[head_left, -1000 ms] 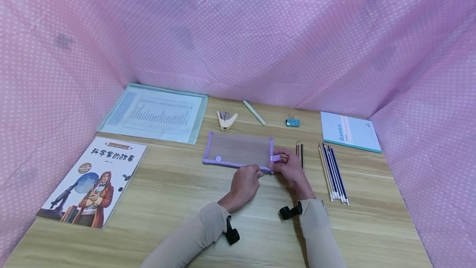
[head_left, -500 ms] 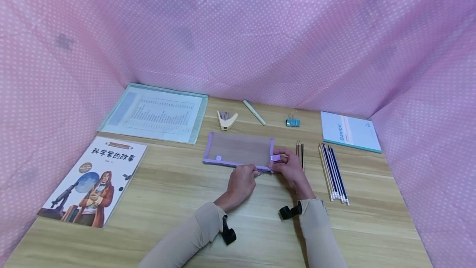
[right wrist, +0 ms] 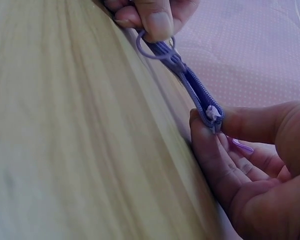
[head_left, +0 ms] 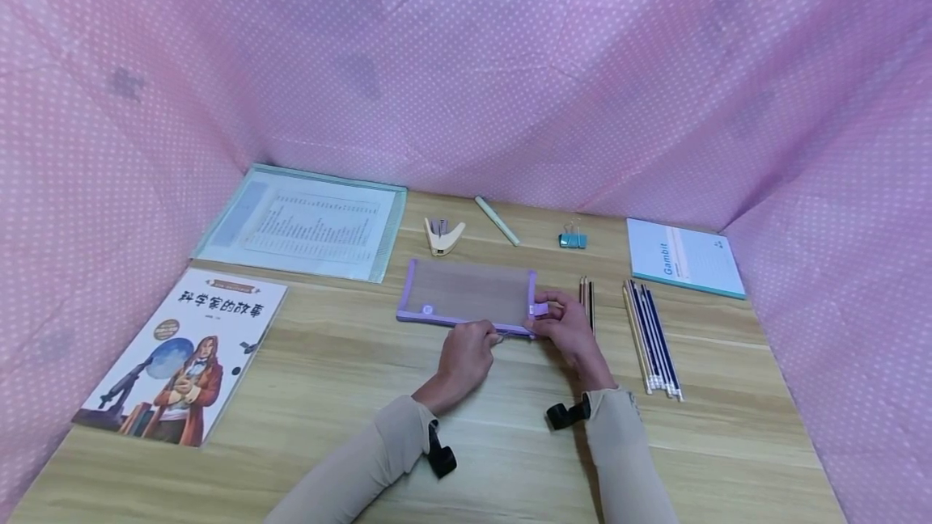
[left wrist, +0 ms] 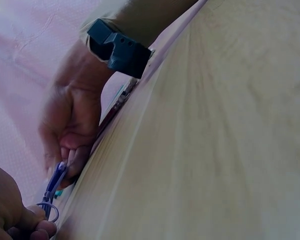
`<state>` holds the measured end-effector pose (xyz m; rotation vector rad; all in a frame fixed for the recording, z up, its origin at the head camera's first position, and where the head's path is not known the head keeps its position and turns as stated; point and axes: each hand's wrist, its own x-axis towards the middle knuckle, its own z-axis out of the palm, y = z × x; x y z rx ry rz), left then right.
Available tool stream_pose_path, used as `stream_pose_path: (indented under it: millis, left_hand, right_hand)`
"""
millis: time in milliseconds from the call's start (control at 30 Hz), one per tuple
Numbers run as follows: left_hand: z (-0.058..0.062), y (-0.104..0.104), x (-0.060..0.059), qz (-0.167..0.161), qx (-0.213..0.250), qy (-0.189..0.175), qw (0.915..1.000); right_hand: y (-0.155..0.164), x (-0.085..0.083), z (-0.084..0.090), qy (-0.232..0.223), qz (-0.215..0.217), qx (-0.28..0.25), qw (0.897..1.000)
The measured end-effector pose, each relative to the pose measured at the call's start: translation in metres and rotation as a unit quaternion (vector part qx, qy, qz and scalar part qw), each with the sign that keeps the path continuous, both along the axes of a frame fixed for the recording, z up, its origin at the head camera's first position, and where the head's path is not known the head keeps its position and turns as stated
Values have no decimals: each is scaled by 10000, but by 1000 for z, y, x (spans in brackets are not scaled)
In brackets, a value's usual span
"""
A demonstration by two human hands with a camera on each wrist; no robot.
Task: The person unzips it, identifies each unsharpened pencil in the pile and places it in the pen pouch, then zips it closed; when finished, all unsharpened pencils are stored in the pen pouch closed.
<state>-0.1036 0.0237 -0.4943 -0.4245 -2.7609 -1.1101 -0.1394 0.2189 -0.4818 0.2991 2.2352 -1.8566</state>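
At a wooden desk (head_left: 349,395) walled in pink dotted cloth, a person works the zipper of a purple mesh pencil pouch (head_left: 466,293) lying flat at the middle of the desk. The left hand (head_left: 466,358) pinches the ring-shaped zipper pull (right wrist: 155,47) between thumb and finger; over the past second it has slid leftward along the pouch's near edge, away from the right hand (head_left: 568,328), which has stayed put, fingers clamped on the pouch's right end. From here, the widening gap between the hands suggests the zipper is being drawn open, though only a short stretch of the track is covered so far. Two loose pencils (head_left: 586,297) lie just right of the pouch, a larger bundle of pencils (head_left: 651,338) farther right, untouched; stapler (head_left: 444,234) and binder clip (head_left: 573,239) sit behind.
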Motion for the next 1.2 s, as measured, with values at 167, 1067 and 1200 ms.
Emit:
stream_pose_path:
  millis: [167,1067,1200]
  left_hand:
    - [2,-10,0,213,19,-17,9998]
    - [1,-32,-1,397,-11,33,9992]
    - [1,-32,-1,376,9,-9,9993]
  right_hand:
    - [2,0,0,-22,6,-35,10000]
    - [0,0,-3,18,12,-31,10000]
    - [-1,-1,-4,21,-34,11,10000]
